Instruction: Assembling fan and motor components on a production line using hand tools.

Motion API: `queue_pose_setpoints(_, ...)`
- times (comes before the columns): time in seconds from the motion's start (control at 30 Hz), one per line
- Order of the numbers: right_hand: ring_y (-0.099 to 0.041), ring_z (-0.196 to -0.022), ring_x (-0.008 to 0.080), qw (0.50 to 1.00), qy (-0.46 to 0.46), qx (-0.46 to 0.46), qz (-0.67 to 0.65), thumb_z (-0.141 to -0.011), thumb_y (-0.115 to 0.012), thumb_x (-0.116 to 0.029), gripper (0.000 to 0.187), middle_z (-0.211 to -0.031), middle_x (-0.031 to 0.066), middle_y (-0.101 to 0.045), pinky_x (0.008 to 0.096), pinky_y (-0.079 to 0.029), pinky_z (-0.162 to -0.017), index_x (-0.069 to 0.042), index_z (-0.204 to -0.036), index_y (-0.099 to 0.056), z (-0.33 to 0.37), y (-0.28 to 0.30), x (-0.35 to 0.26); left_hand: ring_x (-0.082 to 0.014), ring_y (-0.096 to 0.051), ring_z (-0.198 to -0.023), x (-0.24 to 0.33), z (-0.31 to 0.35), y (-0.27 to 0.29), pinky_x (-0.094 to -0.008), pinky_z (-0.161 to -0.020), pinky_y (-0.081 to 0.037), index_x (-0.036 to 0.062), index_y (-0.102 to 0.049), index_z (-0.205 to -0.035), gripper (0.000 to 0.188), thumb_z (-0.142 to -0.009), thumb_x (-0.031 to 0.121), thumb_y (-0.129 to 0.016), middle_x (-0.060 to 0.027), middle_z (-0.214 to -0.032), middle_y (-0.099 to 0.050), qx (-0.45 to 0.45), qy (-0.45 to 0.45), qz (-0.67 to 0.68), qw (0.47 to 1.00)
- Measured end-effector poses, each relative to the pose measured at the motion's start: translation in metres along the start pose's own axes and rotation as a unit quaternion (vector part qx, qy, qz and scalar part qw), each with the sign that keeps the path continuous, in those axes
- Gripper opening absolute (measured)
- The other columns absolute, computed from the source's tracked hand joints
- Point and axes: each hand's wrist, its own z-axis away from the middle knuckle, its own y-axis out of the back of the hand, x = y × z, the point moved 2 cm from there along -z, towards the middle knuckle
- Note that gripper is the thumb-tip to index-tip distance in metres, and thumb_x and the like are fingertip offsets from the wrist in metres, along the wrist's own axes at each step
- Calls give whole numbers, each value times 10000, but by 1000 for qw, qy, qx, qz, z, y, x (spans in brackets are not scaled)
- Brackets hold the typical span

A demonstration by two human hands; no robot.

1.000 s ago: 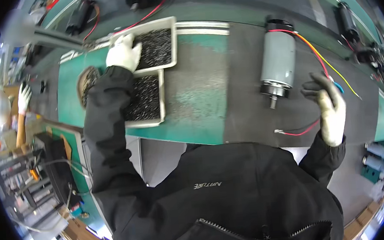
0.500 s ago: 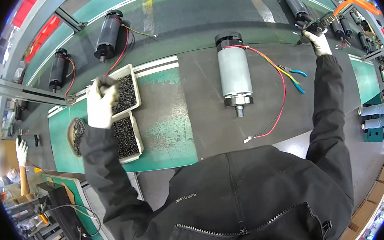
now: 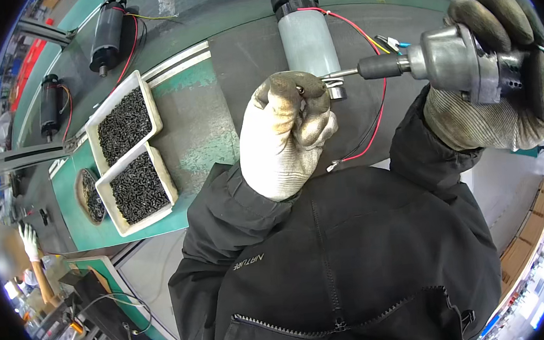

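My left hand (image 3: 288, 121), in a dirty white glove, is closed in a pinch. A small dark screw (image 3: 301, 90) shows between its fingers. In my right hand (image 3: 501, 81), also gloved, is a silver power screwdriver (image 3: 449, 63). Its thin bit points left, and the tip is at my left fingertips. Behind the hands lies a grey cylindrical motor (image 3: 310, 42) with black end caps; my left hand partly covers its shaft end. Red and yellow wires (image 3: 383, 91) run from the motor along its right side.
Two white bins (image 3: 164, 178) of small black screws stand at left, beside a shallow round dish (image 3: 82, 191). More dark motors (image 3: 108, 36) lie on the conveyor. Blue-handled pliers (image 3: 396, 44) lie behind the screwdriver. A co-worker's gloved hand (image 3: 29, 242) is at far left.
My left hand has come from the screw bins to the middle. My right hand has brought the screwdriver from the far right close in front of me. The view has shifted.
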Motion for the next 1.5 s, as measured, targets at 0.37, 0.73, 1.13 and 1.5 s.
queue_pose_setpoints(0.37, -423, -780, 132, 997, 44, 52, 30, -684, -611, -48, 250, -903, 30, -450, 261, -380, -727, -79, -892, -473, 19, -6, 21, -37, -316, -483, -5, 9, -11, -208, -506, -300, 32, -585, -950, 409, -897, 437, -555, -3, -741, -508, 134, 7, -51, 990)
queue_pose_setpoints(0.73, -381, -826, 133, 994, -8, 90, 65, -716, -554, -11, 327, -885, 1, -395, 255, -361, -675, -82, -1020, -457, 49, 24, 27, -74, -288, -413, -43, 42, 23, -227, -424, -266, 95, -475, -786, 442, -908, 519, -494, -6, -555, -425, 44, 274, 57, 959)
queue_pose_setpoints(1.13, -405, -933, 224, 942, 67, 231, 235, -739, -551, -6, 451, -994, 90, -465, 334, -383, -765, -15, -1175, -437, 87, 55, 30, -127, -457, -616, -78, 26, 58, -284, -584, -436, 5, -468, -1051, 154, -943, 113, -445, -79, -853, -528, 312, 146, 61, 937)
queue_pose_setpoints(1.5, -451, -1012, 250, 980, 25, 144, 135, -808, -500, -7, 399, -1050, 98, -492, 342, -409, -840, -56, -1199, -438, 70, 60, 61, -130, -494, -523, -72, 34, 72, -251, -486, -406, 21, -502, -1010, 170, -968, 182, -465, -72, -780, -544, 248, 174, 292, 907)
